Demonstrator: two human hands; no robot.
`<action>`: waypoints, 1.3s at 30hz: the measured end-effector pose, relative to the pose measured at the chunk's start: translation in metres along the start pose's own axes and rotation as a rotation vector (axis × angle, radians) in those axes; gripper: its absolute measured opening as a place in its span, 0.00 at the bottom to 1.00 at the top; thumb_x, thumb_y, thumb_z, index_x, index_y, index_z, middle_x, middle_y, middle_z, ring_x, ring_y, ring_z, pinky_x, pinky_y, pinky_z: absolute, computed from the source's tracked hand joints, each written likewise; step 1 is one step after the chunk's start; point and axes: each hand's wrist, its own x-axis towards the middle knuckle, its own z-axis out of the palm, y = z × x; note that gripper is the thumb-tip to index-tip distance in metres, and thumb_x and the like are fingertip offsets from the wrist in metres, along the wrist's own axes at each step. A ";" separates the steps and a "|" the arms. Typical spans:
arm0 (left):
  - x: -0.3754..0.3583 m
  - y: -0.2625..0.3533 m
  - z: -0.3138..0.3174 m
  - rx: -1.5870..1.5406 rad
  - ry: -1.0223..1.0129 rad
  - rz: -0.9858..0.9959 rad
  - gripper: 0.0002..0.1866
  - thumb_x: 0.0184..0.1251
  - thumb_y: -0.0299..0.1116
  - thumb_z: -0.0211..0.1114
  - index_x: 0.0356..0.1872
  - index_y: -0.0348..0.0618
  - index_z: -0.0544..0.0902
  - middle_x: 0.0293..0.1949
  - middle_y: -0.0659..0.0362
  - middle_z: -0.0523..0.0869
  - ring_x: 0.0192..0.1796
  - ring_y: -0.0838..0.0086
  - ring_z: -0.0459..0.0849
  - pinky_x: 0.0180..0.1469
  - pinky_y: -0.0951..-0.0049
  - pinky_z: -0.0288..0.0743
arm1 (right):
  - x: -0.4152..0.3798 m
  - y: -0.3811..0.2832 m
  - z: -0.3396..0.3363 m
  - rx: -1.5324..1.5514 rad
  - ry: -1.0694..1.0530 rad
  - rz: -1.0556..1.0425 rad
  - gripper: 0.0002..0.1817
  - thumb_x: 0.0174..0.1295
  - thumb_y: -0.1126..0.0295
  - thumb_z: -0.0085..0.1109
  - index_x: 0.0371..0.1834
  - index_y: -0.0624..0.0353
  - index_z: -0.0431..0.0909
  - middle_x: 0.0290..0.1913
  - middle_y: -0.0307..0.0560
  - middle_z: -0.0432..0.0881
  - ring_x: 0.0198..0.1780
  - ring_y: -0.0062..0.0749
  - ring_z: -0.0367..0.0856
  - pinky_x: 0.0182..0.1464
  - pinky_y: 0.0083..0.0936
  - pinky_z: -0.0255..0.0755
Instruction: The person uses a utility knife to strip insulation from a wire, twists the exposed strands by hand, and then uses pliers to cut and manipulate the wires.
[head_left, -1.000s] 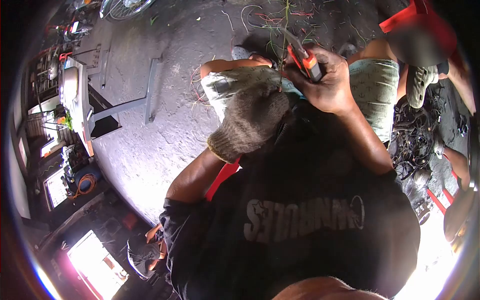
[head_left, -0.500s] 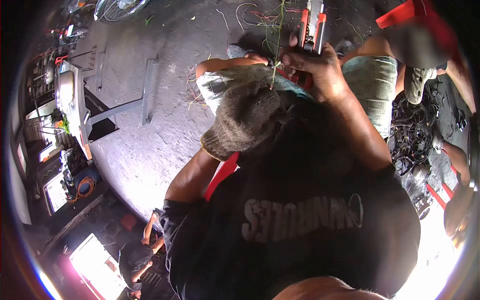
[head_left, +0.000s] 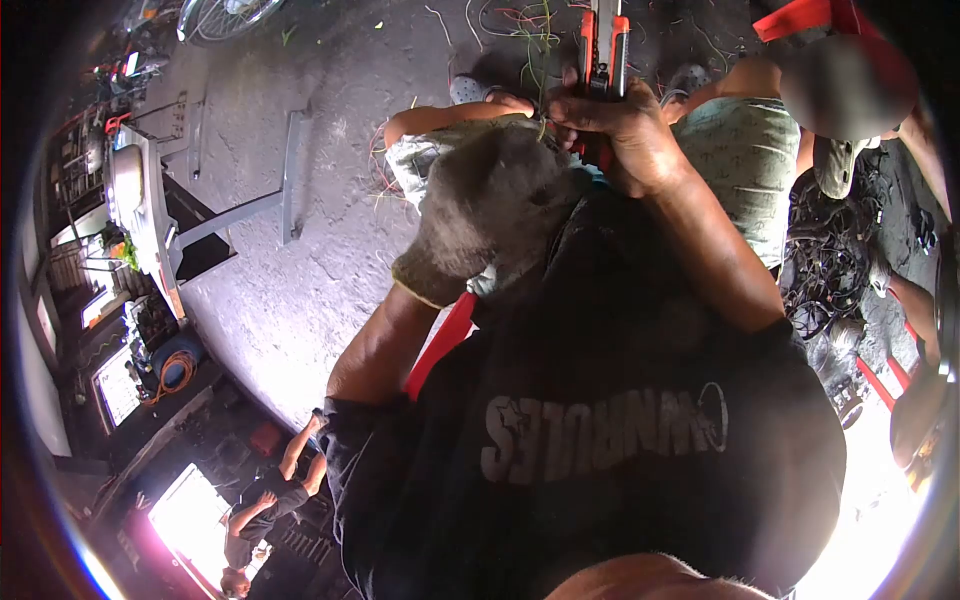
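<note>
My left hand (head_left: 490, 195) wears a grey-brown knit glove and is closed low in front of my lap. A thin green wire (head_left: 546, 65) runs from the floor side down to its fingers, which are partly hidden. Bare and wrapped round a red and grey wire stripper (head_left: 604, 60), my right hand (head_left: 632, 135) is just right of the glove. The stripper's head points away from me, and part of its red handles shows below my fingers. Its jaws run out of the top of the view.
Loose wire scraps (head_left: 515, 25) lie on the floor ahead. To the right sit another person (head_left: 750, 170) and a dark heap of cables (head_left: 835, 265). A grey metal frame (head_left: 290, 180) stands on the left, and another person (head_left: 265, 510) is at lower left.
My right hand and the wire stripper have shifted slightly up and left in view. My gloved hand has turned a little and moved up. The person at lower left has changed posture.
</note>
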 end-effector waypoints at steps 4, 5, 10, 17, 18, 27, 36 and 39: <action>0.006 -0.014 -0.004 0.092 -0.004 0.046 0.11 0.71 0.31 0.54 0.46 0.34 0.79 0.39 0.56 0.84 0.43 0.73 0.84 0.43 0.70 0.79 | -0.001 -0.003 0.000 -0.152 -0.016 0.010 0.10 0.51 0.79 0.68 0.34 0.58 0.76 0.30 0.41 0.82 0.29 0.20 0.78 0.32 0.20 0.73; 0.008 -0.018 -0.002 0.090 -0.001 0.044 0.11 0.71 0.31 0.54 0.46 0.34 0.79 0.39 0.56 0.84 0.43 0.73 0.84 0.43 0.70 0.79 | -0.001 0.000 0.000 -0.210 -0.020 -0.058 0.10 0.51 0.79 0.68 0.33 0.59 0.76 0.31 0.40 0.82 0.31 0.20 0.79 0.36 0.20 0.73; 0.014 -0.024 -0.001 -0.058 -0.109 0.020 0.12 0.60 0.25 0.60 0.45 0.37 0.79 0.40 0.53 0.83 0.45 0.66 0.84 0.46 0.69 0.78 | -0.002 0.001 0.001 -0.271 0.003 -0.190 0.10 0.51 0.80 0.67 0.34 0.60 0.76 0.32 0.38 0.82 0.37 0.20 0.78 0.45 0.20 0.74; 0.016 -0.032 0.004 0.474 -0.055 0.492 0.08 0.60 0.30 0.60 0.38 0.39 0.82 0.35 0.53 0.83 0.39 0.62 0.83 0.41 0.68 0.76 | 0.008 -0.004 -0.013 -0.913 0.301 -0.579 0.11 0.53 0.77 0.65 0.39 0.62 0.75 0.29 0.44 0.80 0.30 0.23 0.78 0.37 0.23 0.73; 0.010 -0.031 0.010 0.039 0.015 0.126 0.08 0.61 0.30 0.60 0.38 0.39 0.81 0.35 0.53 0.83 0.39 0.63 0.83 0.42 0.68 0.76 | 0.015 -0.009 -0.029 -0.912 0.452 -0.666 0.13 0.53 0.75 0.65 0.41 0.62 0.75 0.27 0.45 0.79 0.29 0.24 0.78 0.36 0.23 0.73; -0.003 -0.015 0.018 -0.401 0.082 -0.227 0.07 0.57 0.27 0.66 0.35 0.38 0.79 0.33 0.53 0.83 0.37 0.61 0.82 0.41 0.66 0.75 | -0.025 -0.027 -0.057 -1.048 0.057 -0.403 0.17 0.56 0.70 0.67 0.46 0.64 0.75 0.31 0.46 0.81 0.33 0.25 0.79 0.40 0.25 0.73; -0.001 -0.012 0.015 -0.332 0.144 -0.161 0.10 0.60 0.34 0.64 0.37 0.38 0.82 0.33 0.50 0.84 0.36 0.59 0.83 0.40 0.65 0.74 | -0.054 -0.035 -0.043 -1.189 -0.096 -0.283 0.21 0.51 0.69 0.70 0.49 0.63 0.78 0.38 0.53 0.84 0.40 0.38 0.84 0.46 0.28 0.75; 0.003 -0.006 0.006 -0.257 0.059 -0.116 0.15 0.63 0.35 0.63 0.46 0.36 0.79 0.41 0.52 0.83 0.42 0.67 0.83 0.46 0.69 0.75 | -0.057 -0.042 -0.038 -1.172 -0.238 -0.203 0.21 0.51 0.69 0.69 0.48 0.63 0.78 0.39 0.55 0.84 0.41 0.42 0.84 0.46 0.31 0.75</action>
